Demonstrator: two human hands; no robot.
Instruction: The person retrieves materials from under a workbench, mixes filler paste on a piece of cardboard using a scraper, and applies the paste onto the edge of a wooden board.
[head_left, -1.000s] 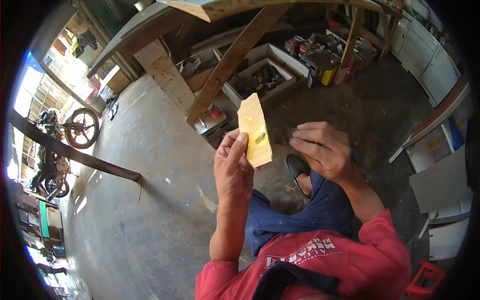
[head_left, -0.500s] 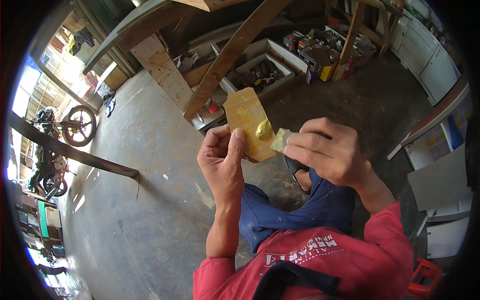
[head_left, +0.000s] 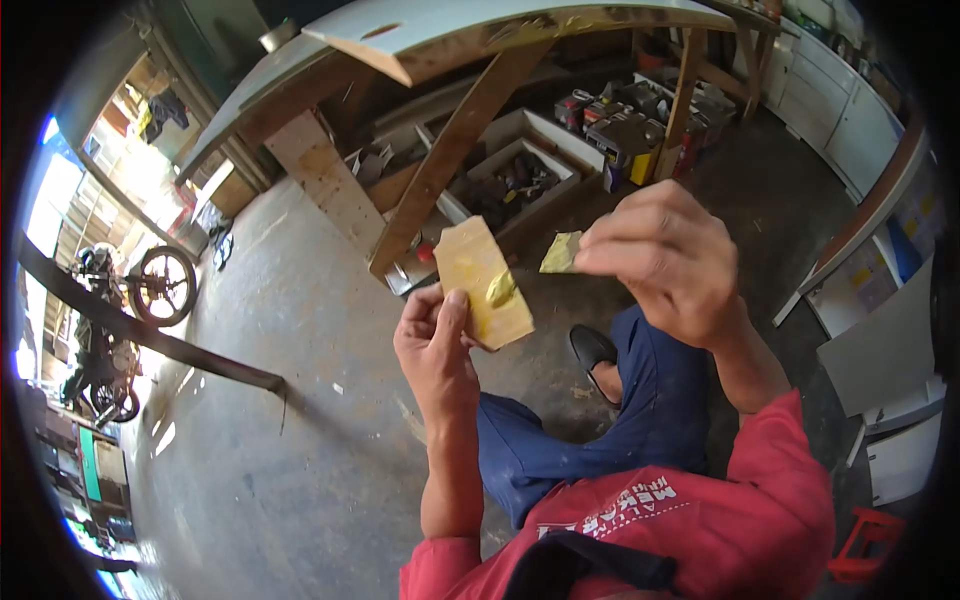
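Observation:
My left hand [head_left: 436,335] pinches the lower left edge of a flat tan board [head_left: 476,268], thumb on its face. The board looks like a scrap of cardboard or thin wood, smeared yellow. A lump of yellow paste [head_left: 500,289] sits near its right edge. In my right hand [head_left: 668,262], pinched between thumb and fingers, is a small flat scraper piece [head_left: 561,252] coated with yellow paste. It hangs in the air to the right of the board, apart from it.
Ahead stands a workbench [head_left: 520,32] with slanting wooden legs [head_left: 455,160]. Beneath it are a divided box of odds and ends [head_left: 565,185] and several tins [head_left: 630,150]. A metal bar [head_left: 180,340] and a motorcycle [head_left: 110,330] are at left, a red stool [head_left: 868,545] at lower right.
My right hand has lifted the scraper piece up and away from the board. The board has shifted slightly down and left. More of the workbench top has come into view.

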